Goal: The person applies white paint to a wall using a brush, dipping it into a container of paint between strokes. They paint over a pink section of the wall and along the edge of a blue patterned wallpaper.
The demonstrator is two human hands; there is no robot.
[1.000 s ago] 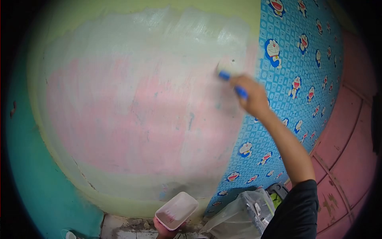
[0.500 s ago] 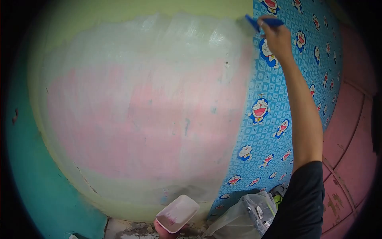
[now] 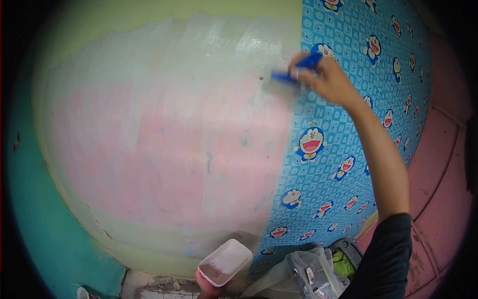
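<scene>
My right hand (image 3: 326,79) is wrapped round the handle of a wide blue brush (image 3: 285,76). Its pale bristles, smeared by motion, are at the bare wall (image 3: 199,114) beside the wallpaper edge; whether they touch cannot be told. That wall is yellowish above and pink lower down, with whitish wet-looking strokes near the top. Low in the view, my left hand (image 3: 206,285) grips a white rectangular plastic tub (image 3: 226,261), tilted so its inside shows. A pinkish smear marks the tub's inside; the fingers beneath are partly hidden.
Blue cartoon wallpaper (image 3: 343,134) covers the wall on the right. A clear plastic bag (image 3: 298,271) with things in it sits at its foot, near a grey and green object (image 3: 346,259). Teal wall (image 3: 55,214) lies left, pink panels (image 3: 443,174) right.
My right hand has brought the brush down and left from the top of the wallpaper edge, and the brush has turned. The tub has shifted slightly; the whole view has moved a little.
</scene>
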